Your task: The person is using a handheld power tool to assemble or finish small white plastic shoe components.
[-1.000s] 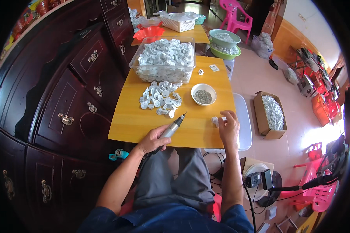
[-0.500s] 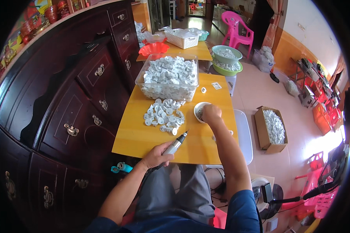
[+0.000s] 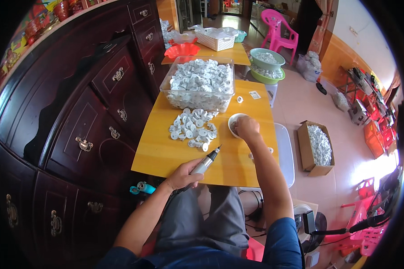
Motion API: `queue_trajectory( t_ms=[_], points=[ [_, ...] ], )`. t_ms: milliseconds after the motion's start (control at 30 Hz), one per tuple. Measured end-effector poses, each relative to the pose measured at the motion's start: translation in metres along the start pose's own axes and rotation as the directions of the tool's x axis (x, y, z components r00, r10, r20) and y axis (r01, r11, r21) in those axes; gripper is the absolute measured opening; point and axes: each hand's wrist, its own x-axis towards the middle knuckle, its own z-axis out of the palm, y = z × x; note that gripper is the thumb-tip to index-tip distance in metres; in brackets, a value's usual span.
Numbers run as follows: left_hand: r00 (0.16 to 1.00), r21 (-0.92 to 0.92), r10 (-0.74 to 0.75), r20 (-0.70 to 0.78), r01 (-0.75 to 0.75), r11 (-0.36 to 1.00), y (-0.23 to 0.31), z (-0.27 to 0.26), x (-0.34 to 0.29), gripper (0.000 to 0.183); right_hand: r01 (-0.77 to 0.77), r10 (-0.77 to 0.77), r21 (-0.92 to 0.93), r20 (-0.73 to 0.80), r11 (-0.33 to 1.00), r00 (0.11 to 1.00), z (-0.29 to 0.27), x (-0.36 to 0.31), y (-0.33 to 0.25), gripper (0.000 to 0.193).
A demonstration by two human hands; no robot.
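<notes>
My left hand [image 3: 183, 176] is wrapped round a silver and black electric screwdriver [image 3: 204, 165], its thin bit tilted up and away from me over the yellow table [image 3: 166, 157]. At a small white bowl [image 3: 232, 119] of tiny metal pieces, probably screws, my right hand [image 3: 248, 127] reaches in with fingers pinched; whatever they grip is hidden. Left of the bowl lies a loose pile of small round white plastic parts [image 3: 193, 127]. Behind it a clear plastic bin [image 3: 197, 96] is heaped with the same parts. A single white part [image 3: 239, 99] sits beyond the bowl, near a small white card [image 3: 254, 94].
A dark wooden cabinet [image 3: 76, 121] lines my left side. A clear lid or tray [image 3: 284, 154] stands by the table's right edge. On the floor are a carton [image 3: 306, 152] of white parts and stacked basins [image 3: 267, 80]. A pink chair [image 3: 280, 31] stands farther back.
The whole view has shifted slightly, with the table appearing a little higher and farther right. My right hand has dipped further into the bowl; the screwdriver stays in my left.
</notes>
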Motion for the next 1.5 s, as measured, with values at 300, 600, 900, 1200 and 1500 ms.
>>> queue_trajectory(
  t_ms=[300, 600, 900, 1200, 1500],
  points=[
    [1.000, 0.000, -0.006, -0.027, 0.006, 1.000, 0.003, 0.002, -0.001, 0.064, -0.015, 0.035, 0.174, -0.107, 0.985, 0.994, -0.020, -0.018, 0.007, 0.018],
    [0.997, -0.034, 0.050, -0.065, -0.053, 0.998, 0.001, -0.002, -0.005, 0.063, 0.032, 0.047, 0.999, -0.034, 0.036, 0.998, -0.007, -0.082, -0.026, 0.015],
    [0.997, -0.008, 0.064, -0.044, -0.064, 0.998, -0.001, -0.004, -0.011, 0.066, -0.102, 0.017, 0.983, 0.106, -0.150, 0.994, 0.026, -0.105, -0.041, 0.014],
    [0.999, 0.102, 0.046, -0.009, -0.044, 0.994, 0.004, -0.002, -0.022, 0.073, -0.186, -0.088, 0.955, 0.170, -0.230, 0.982, 0.022, -0.114, -0.042, 0.012],
    [0.999, -0.030, 0.046, -0.014, -0.046, 0.998, 0.000, -0.013, -0.033, 0.068, -0.260, -0.180, 0.915, 0.212, -0.310, 0.961, 0.028, -0.109, -0.052, 0.013]
  ],
)
